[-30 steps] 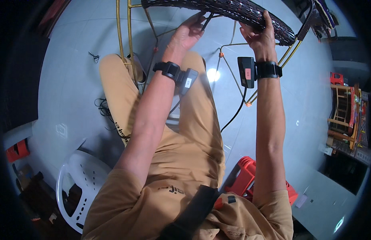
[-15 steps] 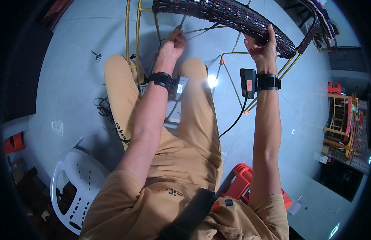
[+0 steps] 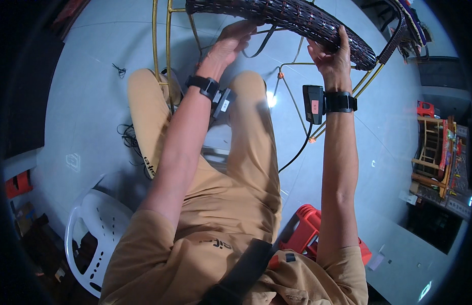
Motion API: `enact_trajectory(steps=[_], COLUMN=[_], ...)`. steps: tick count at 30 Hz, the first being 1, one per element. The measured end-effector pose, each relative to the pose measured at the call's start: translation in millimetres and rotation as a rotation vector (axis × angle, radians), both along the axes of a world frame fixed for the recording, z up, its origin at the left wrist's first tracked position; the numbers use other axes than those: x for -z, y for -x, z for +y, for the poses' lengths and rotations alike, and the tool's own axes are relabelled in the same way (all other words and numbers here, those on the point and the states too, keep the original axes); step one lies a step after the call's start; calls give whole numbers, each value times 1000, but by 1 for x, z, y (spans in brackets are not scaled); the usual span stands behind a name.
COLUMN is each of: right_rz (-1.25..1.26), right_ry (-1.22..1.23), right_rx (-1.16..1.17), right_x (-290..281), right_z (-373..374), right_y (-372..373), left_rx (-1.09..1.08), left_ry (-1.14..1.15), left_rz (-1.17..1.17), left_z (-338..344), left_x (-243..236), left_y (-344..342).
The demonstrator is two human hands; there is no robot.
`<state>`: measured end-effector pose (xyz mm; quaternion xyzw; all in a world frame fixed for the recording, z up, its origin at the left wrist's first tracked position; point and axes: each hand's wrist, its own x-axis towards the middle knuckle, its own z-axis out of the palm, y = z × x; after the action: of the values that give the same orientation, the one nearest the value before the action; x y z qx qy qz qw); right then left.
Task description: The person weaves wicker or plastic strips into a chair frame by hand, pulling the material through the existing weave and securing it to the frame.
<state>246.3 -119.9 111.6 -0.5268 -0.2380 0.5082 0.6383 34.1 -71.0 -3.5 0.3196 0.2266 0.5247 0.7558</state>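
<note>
A dark brown woven wicker panel (image 3: 281,16) spans the top of the view on a gold-coloured metal frame (image 3: 169,46). My left hand (image 3: 227,47) is raised to the panel's lower edge, fingers drawn together, tips partly hidden beneath the weave. A thin dark weaving strip (image 3: 265,44) hangs in a loop from the panel and runs back to those fingers. Further right, my right hand (image 3: 333,57) grips the panel's edge. Its thumb lies over the outer weave, while the other fingers are partly hidden behind.
Thin metal rods with orange ties (image 3: 280,75) cross beneath the panel. A white plastic chair (image 3: 101,218) stands at lower left, a red plastic stool (image 3: 308,229) at lower right. Black cord (image 3: 128,137) lies on the floor beside my leg. Wooden chair frames (image 3: 430,145) are at far right.
My left hand has moved up and right to the panel's edge. The strip now forms a hanging loop to the right of that hand. My right hand keeps its grip.
</note>
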Motion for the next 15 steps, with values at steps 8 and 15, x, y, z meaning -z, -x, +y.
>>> enact_trajectory(steps=[8, 15], right_rz=[1, -25], right_ry=[-37, 26], right_rx=[-35, -18], right_x=[3, 2], right_z=[1, 0], right_y=[-1, -3], left_rx=[-1, 66], left_ry=[122, -71], left_rz=[23, 27], left_z=[31, 44], left_x=[14, 15], left_y=[-10, -21])
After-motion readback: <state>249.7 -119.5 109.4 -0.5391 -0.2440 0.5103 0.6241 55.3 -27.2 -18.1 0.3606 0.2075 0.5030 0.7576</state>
